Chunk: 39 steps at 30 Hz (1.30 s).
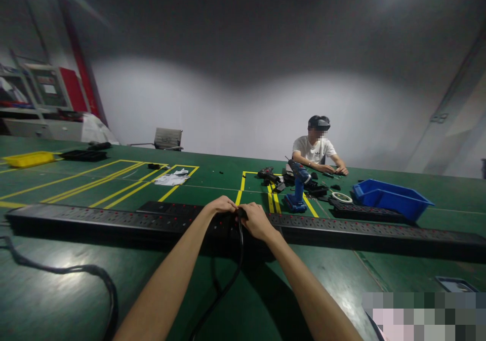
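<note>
Both hands meet at one socket of the long power strip (114, 222). Left hand (221, 205) and right hand (255, 220) pinch the black plug (240, 213), steadying it; its cable (231, 275) trails over the green surface (56, 300).

Long power strip (114, 222) across the middle of the frame, both hands on it at centre, drill (298, 186) behind, bin (391, 199) at right, tray (28, 158) far left, a person (317, 151) behind the drill

A black plug (240, 213) is gripped by both hands, left (221, 205) and right (256, 221), over a long power strip (114, 220) on the green table (56, 290).
</note>
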Motion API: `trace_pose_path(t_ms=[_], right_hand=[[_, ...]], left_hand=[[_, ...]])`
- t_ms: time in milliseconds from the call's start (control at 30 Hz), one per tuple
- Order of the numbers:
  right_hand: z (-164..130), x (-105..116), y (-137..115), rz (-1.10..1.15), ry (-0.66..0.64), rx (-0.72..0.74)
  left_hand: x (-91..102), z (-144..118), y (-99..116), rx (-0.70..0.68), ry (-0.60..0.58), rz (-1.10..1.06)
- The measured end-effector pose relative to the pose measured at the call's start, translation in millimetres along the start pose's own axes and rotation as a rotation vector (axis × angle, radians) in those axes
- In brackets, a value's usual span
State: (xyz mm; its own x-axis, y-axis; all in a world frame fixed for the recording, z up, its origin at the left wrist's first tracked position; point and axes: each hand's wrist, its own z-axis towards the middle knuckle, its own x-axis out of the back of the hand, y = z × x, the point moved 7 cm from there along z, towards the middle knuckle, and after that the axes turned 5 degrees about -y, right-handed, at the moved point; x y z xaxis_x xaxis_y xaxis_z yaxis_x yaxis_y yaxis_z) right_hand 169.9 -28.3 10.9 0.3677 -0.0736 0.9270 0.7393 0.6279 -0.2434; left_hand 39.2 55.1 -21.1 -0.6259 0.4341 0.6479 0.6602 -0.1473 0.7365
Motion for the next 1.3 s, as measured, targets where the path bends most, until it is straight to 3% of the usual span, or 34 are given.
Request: trace_pose_path(t_ms=[300, 533, 700, 1033, 1300], right_hand=[[0, 0, 0, 0.059, 0.029, 0.049], [-3, 14, 39, 0.536, 0.403, -0.216], [-5, 21, 29, 0.669, 0.422, -0.087], [-7, 24, 35, 0.738, 0.512, -0.106], [-8, 24, 35, 0.731, 0.515, -0.09]], left_hand=[[-2.3, 3, -4, 0.027, -0.012, -0.094], [-3.1, 0, -2, 0.014, -0.005, -0.135], [-2.1, -5, 3, 0.012, 0.009, -0.115], [-0.1, -19, 18, 0.055, 0.061, -0.047], [-0.5, -12, 10, 0.024, 0.056, -0.112]])
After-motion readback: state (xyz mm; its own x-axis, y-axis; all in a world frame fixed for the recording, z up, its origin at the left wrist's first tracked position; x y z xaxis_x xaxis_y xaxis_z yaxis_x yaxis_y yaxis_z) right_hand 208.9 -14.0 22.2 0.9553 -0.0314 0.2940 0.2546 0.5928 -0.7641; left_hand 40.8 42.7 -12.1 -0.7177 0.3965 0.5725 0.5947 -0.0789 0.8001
